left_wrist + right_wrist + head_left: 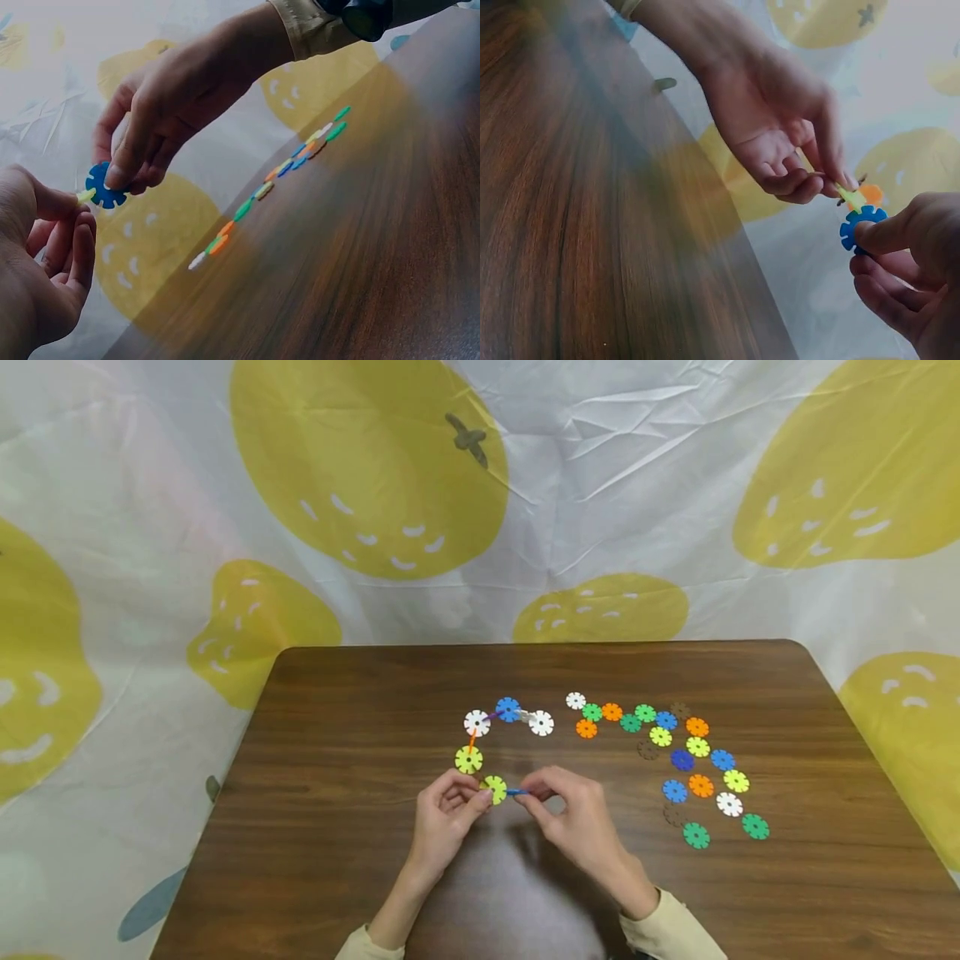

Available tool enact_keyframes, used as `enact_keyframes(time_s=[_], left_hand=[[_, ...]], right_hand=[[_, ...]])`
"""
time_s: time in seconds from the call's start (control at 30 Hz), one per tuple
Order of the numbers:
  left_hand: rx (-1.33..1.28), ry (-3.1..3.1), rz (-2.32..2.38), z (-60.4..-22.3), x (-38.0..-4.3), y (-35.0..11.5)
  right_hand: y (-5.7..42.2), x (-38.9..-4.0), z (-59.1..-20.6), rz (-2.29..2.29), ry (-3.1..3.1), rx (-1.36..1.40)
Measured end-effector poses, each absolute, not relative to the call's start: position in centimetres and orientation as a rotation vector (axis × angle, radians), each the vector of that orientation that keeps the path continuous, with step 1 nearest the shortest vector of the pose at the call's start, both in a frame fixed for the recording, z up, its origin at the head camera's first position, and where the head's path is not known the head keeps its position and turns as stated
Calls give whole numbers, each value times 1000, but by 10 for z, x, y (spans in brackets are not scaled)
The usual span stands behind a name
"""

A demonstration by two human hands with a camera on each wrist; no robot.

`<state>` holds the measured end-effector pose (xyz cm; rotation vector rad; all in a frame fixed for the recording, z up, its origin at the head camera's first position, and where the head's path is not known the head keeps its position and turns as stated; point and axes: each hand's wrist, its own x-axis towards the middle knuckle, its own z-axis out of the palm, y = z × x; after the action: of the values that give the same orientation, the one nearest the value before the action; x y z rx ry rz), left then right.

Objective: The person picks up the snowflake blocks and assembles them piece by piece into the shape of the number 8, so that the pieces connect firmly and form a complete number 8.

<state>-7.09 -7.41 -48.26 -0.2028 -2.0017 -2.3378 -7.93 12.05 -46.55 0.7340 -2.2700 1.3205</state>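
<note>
My left hand (441,823) pinches a yellow-green notched plastic disc (496,790) between thumb and fingers. Across from it, my right hand (583,817) grips a blue notched disc (96,182), seen edge-on from the head. Both wrist views show the two discs meeting at their rims; how deeply the slots interlock cannot be told. The yellow-green disc ends a curved chain, which runs through another yellow-green disc (468,760), an orange one (472,740), a white one (476,722), a purple one (491,716), a blue one (507,709) and a grey-white piece to a white disc (542,722).
Loose notched discs in green, orange, blue, white, brown and yellow-green lie flat to the right, among them an orange disc (701,786) and a green disc (696,836). The brown wooden table (337,793) meets a fruit-print curtain (420,602) at its far edge.
</note>
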Motion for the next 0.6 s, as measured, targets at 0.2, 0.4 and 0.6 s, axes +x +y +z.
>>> enact_keyframes(time_s=[0.2, 0.4, 0.6], left_hand=[[-193, -2030, -2295, -478, -72, -73], [-104, -2090, -2244, -469, -70, -71], [-68, -2103, -2245, -467, -70, -70]], right_hand=[[118, -78, -464, 1224, -2194, 787], [113, -73, -468, 1135, -2152, 776], [109, -74, -474, 1177, -2111, 778]])
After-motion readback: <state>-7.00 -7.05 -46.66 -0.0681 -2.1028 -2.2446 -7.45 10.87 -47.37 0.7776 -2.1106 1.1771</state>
